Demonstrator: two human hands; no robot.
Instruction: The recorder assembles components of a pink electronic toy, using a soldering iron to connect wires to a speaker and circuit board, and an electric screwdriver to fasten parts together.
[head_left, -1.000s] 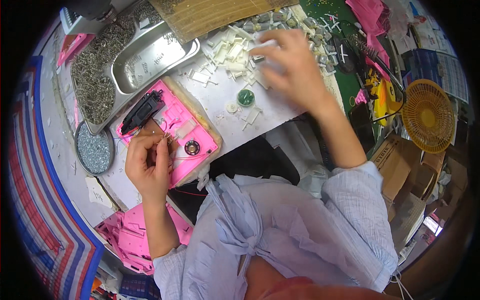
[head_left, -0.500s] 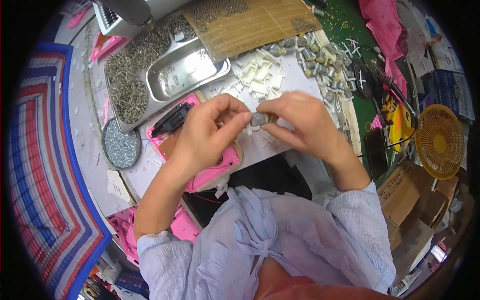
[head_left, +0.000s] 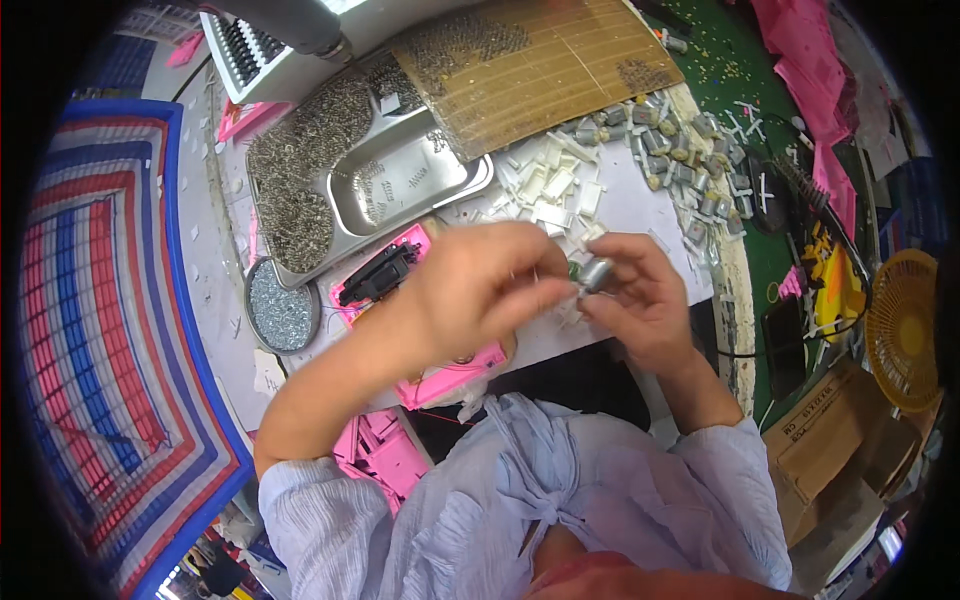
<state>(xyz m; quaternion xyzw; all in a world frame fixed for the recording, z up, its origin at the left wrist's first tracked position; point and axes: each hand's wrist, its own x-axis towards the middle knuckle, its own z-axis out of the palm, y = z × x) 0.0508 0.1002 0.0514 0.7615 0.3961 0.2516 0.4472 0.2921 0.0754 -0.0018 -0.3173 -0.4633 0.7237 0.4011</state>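
My right hand (head_left: pixel 640 300) pinches a small silver cylindrical motor (head_left: pixel 597 273) above the white table (head_left: pixel 640 205). My left hand (head_left: pixel 480 285) has its fingertips closed against the motor's left end, where a bit of green shows. Both hands meet over a pink plastic tray (head_left: pixel 440 375) that holds a black part (head_left: pixel 378 275). Whether the left fingers hold something small is hidden.
Behind the hands lie several white plastic pieces (head_left: pixel 550 185) and several grey motors (head_left: pixel 680 150). A steel tray (head_left: pixel 400 180) sits beside a heap of small metal parts (head_left: pixel 295 180), a round dish (head_left: pixel 282 305) and a brown ribbed board (head_left: pixel 540 70). A yellow fan (head_left: pixel 905 330) stands right.
A second ago my right hand reached into the white pieces and my left stayed at the pink tray. Both then came together, and they now hold the motor between them.
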